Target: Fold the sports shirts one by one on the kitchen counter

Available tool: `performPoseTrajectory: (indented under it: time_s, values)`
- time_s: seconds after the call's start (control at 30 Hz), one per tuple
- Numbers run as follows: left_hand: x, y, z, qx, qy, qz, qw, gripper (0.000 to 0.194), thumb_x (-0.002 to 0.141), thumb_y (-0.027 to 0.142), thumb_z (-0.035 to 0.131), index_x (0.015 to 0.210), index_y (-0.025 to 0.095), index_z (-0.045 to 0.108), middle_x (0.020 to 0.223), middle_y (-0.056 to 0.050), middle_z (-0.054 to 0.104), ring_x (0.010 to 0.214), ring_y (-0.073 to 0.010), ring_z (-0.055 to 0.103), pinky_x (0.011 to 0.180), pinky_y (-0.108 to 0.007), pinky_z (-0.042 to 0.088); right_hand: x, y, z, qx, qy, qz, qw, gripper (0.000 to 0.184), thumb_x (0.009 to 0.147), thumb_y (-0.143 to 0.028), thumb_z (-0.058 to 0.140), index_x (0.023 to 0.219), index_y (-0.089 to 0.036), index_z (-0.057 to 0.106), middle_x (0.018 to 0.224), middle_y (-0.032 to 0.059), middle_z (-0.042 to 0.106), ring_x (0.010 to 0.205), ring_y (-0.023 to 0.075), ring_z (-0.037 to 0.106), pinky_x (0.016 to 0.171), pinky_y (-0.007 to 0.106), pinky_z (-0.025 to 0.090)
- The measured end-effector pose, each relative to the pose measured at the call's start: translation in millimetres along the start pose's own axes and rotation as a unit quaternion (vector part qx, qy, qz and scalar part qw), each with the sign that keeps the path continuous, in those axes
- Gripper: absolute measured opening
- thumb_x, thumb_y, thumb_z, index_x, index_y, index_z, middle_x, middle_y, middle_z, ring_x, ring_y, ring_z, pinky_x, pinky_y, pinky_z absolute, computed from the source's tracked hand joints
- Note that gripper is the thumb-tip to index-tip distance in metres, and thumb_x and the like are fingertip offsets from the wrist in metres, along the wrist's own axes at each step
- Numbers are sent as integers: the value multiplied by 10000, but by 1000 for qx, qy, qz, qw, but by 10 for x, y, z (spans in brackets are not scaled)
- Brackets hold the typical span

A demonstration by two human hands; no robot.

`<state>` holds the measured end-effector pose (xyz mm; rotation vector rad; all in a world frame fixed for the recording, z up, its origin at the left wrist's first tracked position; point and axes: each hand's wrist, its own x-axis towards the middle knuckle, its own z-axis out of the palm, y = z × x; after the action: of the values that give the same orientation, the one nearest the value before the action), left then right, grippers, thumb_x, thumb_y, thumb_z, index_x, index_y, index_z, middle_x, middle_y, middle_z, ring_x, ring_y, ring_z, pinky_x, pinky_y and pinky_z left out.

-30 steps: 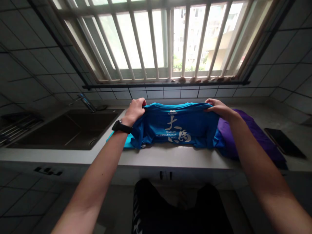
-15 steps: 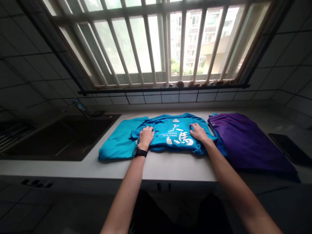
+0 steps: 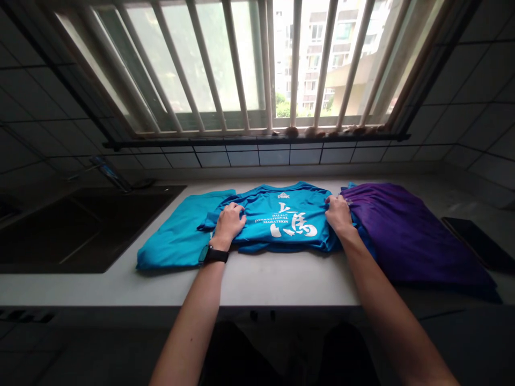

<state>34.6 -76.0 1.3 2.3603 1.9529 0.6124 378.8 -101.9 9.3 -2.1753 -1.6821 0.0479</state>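
Head view: a bright blue knit T-shirt (image 3: 289,225) is being gathered at both sides on a pale stone counter (image 3: 257,284)

The person's left hand (image 3: 228,225), a black wristband (image 3: 213,254) on its wrist, is bearing down on the shirt's left side, with the fingers bunched together on the cloth. The right hand (image 3: 338,213) is holding the shirt's right edge, its fingers together and clamped on a small pinch of fabric. The shirt is lying mid-counter, back from the front edge, between a folded turquoise cloth garment (image 3: 177,233) tucked against its left side and a folded deep purple garment (image 3: 410,233) touching its right side. Doing this well likely means keeping both hands level and drawing the knit evenly, so that no creases are dragging in against the neighbouring piles. White print is showing on the shirt: a small logo (image 3: 283,195) below the collar, seemingly reading PEAK, the words DALIAN INTERNATIONAL MARATHON, and large brush-style Chinese characters (image 3: 295,224) too stylised to read with certainty. A black rectangular slab (image 3: 470,241), probably a phone, is lying near the counter's right end, and a dark sink (image 3: 88,228) is sitting in its left end.
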Motion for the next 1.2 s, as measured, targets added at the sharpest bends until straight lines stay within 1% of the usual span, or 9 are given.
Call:
performPoseTrajectory:
  time_s: [0.1,0.27,0.47,0.63,0.73,0.83,0.93,1.1,1.2]
  values:
    - [-65,66,-46,-93,-55,123,987,398,913,430,659,1216,181,726,1380,-134,659,1303,-322,605,1132,-434,481,-13,-32,-16,18,34,-39,999,381,925,-60,501,1237,-134,707,1306,194,641,1229,310,624,1053,385,481]
    - [-159,169,-96,-176,-178,224,942,509,857,587,714,1234,245,731,1344,-73,708,1244,-285,650,1074,-367,520,-80,-64,52,66,-127,-243,959,312,931,-183,642,1229,-203,732,1280,109,685,1198,232,652,1058,295,476]
    - [-113,161,-5,-160,-72,210,962,214,978,319,571,1081,200,715,1108,-96,757,1034,-258,717,924,-365,568,-110,-183,-100,103,-68,-248,961,219,938,-191,642,1123,-156,755,1205,137,714,1084,246,680,944,321,501]
    - [-88,197,59,-92,-45,171,980,185,1028,254,499,1063,187,667,1056,-114,761,980,-267,738,848,-347,557,-687,-402,-218,167,-260,-387,869,168,956,-271,642,998,-192,784,958,47,768,878,198,703,793,278,514]
    - [-73,223,69,-28,-68,163,984,208,1058,268,461,1042,186,651,1008,-120,759,933,-267,740,783,-329,536,-1108,-560,-25,61,-135,-352,924,359,915,-189,673,1270,-151,705,1299,153,691,1149,287,652,906,354,508]
    - [-67,240,47,9,-78,159,984,228,1075,290,437,1067,195,645,1035,-120,760,947,-266,740,769,-318,517,-1279,-701,137,-13,-71,-270,960,248,1002,-142,522,1168,-133,707,1181,165,699,1062,280,642,850,367,492]
    - [-76,250,13,21,-81,147,986,246,1080,315,429,1073,203,648,1044,-117,761,951,-262,738,767,-310,506,-1350,-770,44,-5,-67,-301,951,273,1012,-79,441,935,-166,688,991,116,690,939,244,616,805,353,459]
    - [-81,243,10,0,-98,140,985,278,1081,364,424,1055,209,654,1028,-105,758,939,-252,726,769,-306,493,-1942,-727,-483,203,-22,-374,905,148,969,-104,476,954,-199,590,1005,92,659,921,230,588,819,365,446]
    - [-64,225,41,-25,-113,157,981,298,1068,407,445,991,208,653,1005,-97,742,913,-247,704,760,-311,488,-2365,-661,-659,238,-89,-404,879,154,958,-101,470,951,-210,578,907,71,664,823,210,594,747,342,446]
